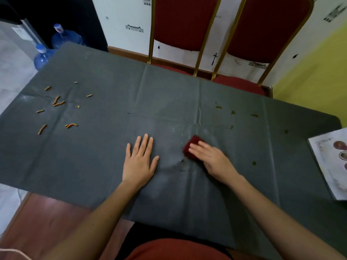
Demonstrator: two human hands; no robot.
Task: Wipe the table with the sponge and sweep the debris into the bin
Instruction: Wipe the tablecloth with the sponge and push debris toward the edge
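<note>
Right grip (210, 158) presses flat-fingered on the red sponge (193, 144) at mid-counter (112, 81) to scrub the wet patch (180, 132), while the left hand (139, 160), spread, pins the cloth (206, 203) from sliding.

Two red gold-framed chairs (187, 25) stand against a white wall (122, 15), blue water jugs (65, 37) left.
</note>
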